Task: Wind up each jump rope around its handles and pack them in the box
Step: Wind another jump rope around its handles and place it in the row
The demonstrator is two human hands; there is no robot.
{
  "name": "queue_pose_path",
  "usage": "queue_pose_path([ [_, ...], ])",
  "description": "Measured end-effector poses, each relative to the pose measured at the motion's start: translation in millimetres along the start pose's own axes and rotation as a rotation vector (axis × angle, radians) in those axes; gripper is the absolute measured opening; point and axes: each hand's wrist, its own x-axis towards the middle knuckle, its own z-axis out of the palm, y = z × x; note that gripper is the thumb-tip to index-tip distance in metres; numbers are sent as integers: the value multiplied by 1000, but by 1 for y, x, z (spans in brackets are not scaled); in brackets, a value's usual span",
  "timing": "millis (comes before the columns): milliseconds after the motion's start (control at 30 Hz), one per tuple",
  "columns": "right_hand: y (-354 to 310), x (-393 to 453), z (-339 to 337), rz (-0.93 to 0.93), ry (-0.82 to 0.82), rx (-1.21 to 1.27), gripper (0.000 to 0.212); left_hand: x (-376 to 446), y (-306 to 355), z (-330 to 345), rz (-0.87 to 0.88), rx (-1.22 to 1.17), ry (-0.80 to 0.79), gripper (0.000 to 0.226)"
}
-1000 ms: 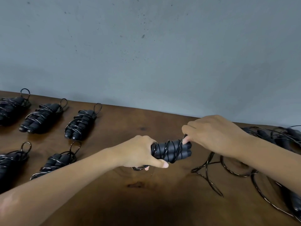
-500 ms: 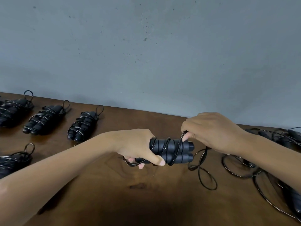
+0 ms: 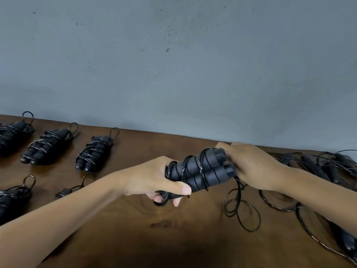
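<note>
My left hand (image 3: 154, 178) grips the near end of a pair of black jump rope handles (image 3: 204, 169), held side by side above the wooden table (image 3: 193, 238) and partly wound with thin black cord. My right hand (image 3: 253, 167) curls round the far end of the handles, where the cord leaves them. The loose cord (image 3: 241, 209) hangs down from there and coils in loops on the table. No box is in view.
Several wound jump ropes (image 3: 94, 151) lie in rows on the left of the table. A tangle of unwound ropes (image 3: 328, 171) lies at the right, one handle (image 3: 347, 240) near the right edge. A grey wall stands behind the table.
The handles have tilted, their right end now raised. My right hand has slid onto that end. The loose cord's loops have drawn closer under the handles.
</note>
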Motion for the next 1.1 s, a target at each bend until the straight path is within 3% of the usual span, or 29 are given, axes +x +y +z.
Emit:
queue_pose_path([
  [67, 2, -2, 2, 13, 23, 26, 21, 0, -5, 1, 15, -50, 1, 20],
  [200, 0, -7, 10, 51, 28, 46, 22, 3, -18, 6, 87, -227, 14, 53],
  [300, 5, -10, 15, 82, 23, 13, 21, 4, -30, 6, 125, -351, 55, 55],
  [433, 11, -11, 17, 144, 9, 0, 14, 7, -41, 8, 143, -496, 91, 76],
  [600, 9, -11, 14, 182, -16, -143, 14, 14, -40, 20, 99, -597, 200, 62],
  [767, 9, -11, 2, 226, -58, -450, 26, 19, -35, 24, 11, -679, 339, 71],
  [967, 10, -20, -5, 295, -93, -561, 26, 23, -34, 15, -105, -715, 448, 62],
  [1100, 6, -28, -22, 306, -93, -519, 27, 19, -40, 10, -174, -627, 431, 49],
])
